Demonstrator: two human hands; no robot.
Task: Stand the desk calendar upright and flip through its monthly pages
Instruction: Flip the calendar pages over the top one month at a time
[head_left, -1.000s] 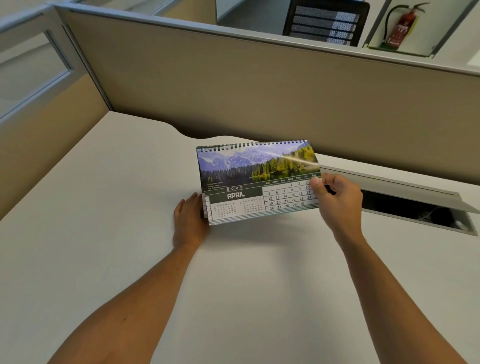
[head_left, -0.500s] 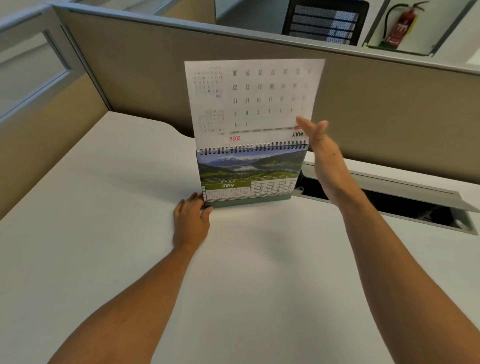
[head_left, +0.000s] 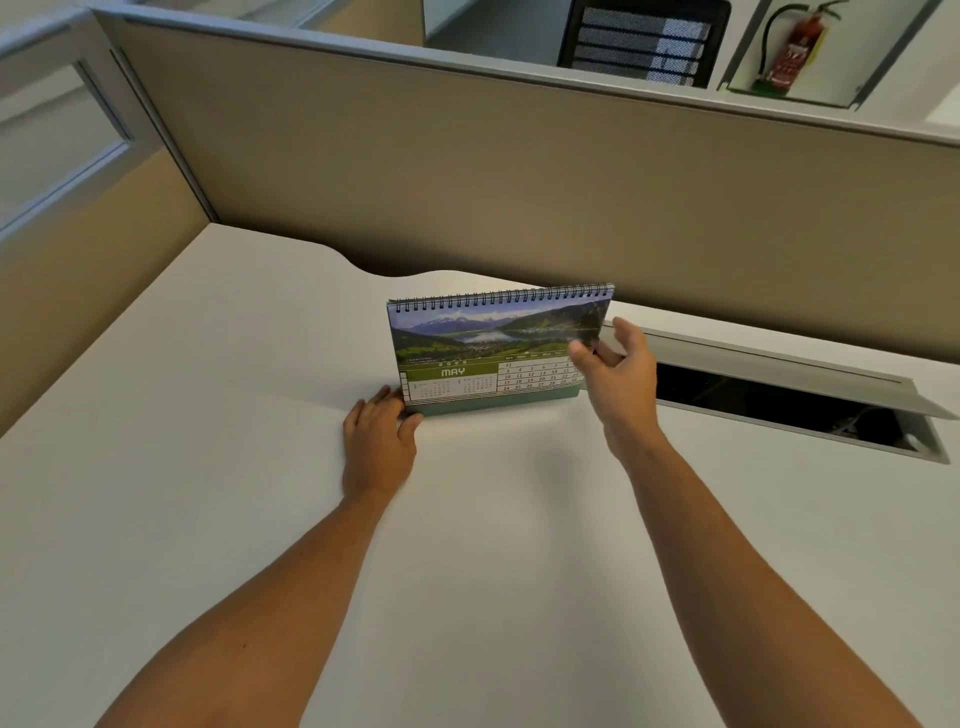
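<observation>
The spiral-bound desk calendar (head_left: 467, 348) stands upright on the white desk (head_left: 208, 467), showing a mountain-lake photo and the MAY page. My left hand (head_left: 379, 441) rests on the desk and grips the calendar's lower left corner, fingers at its side and thumb against the front of the base. My right hand (head_left: 618, 374) is at the calendar's right edge. Its thumb lies on the front of the May page near the date grid, and its fingers reach loosely behind that edge.
A beige partition wall (head_left: 519, 182) runs just behind the calendar. To the right, a cable hatch (head_left: 779, 400) in the desk stands open with its lid raised. A side panel (head_left: 78, 260) bounds the desk on the left.
The April page went up and over the spiral to the back, exposing May. My right hand then came down to the May page's right edge. The left hand stayed at the base.
</observation>
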